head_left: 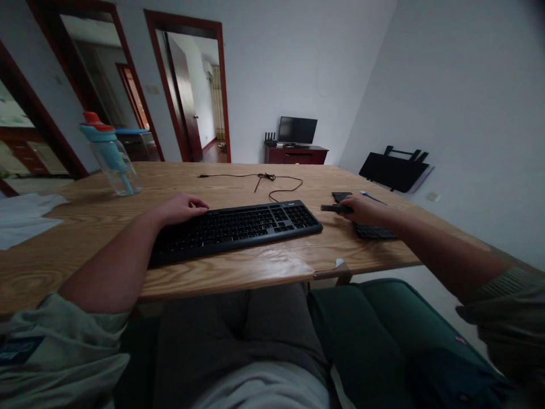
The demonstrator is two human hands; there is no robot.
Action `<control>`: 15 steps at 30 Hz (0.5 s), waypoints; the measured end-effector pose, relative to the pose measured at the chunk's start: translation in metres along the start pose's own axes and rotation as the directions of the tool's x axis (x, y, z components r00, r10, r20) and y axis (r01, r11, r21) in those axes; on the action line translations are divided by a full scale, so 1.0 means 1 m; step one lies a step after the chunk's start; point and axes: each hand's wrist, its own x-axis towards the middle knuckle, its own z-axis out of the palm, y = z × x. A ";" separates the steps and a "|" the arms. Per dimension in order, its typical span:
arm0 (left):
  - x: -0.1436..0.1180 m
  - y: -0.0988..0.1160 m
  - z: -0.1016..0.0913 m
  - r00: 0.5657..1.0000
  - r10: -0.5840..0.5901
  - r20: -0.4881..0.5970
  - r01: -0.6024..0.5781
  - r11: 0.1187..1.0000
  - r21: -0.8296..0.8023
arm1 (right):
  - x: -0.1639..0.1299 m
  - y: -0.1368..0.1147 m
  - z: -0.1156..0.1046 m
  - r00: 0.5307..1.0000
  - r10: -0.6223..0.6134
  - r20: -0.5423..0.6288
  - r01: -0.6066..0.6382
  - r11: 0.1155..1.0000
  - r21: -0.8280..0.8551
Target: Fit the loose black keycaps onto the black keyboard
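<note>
Hands flank keyboard near table edge.

- Table, lower centre: light wood, grained, slight sheen
- Keyboard: matt black plastic
- Bottle, upper left: clear glossy plastic
- Sleeves, bottom corners: soft cloth

A black keyboard lies on the wooden table. The left hand rests on its far left corner. The right hand grips a small dark object over a dark pad, right of the keyboard. A cable lies behind the keyboard. A bottle stands far left, near white paper.
</note>
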 end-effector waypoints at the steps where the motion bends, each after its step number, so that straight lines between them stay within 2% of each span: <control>1: 0.000 0.000 0.000 1.000 -0.002 0.003 0.002 1.000 0.004 | 0.002 -0.004 -0.001 1.000 0.006 0.014 -0.006 1.000 -0.017; 6: 0.000 0.001 -0.001 1.000 0.014 0.015 -0.014 1.000 0.014 | 0.003 -0.017 -0.007 0.999 0.032 0.041 -0.031 0.999 -0.026; 11: -0.001 0.003 0.000 1.000 0.011 0.003 -0.011 1.000 0.012 | 0.005 -0.007 -0.005 0.997 0.052 0.064 -0.051 0.999 -0.015; 15: 0.001 0.000 0.000 0.999 0.047 0.004 -0.047 0.999 0.008 | 0.007 0.002 -0.003 0.998 0.049 0.040 -0.049 0.999 0.020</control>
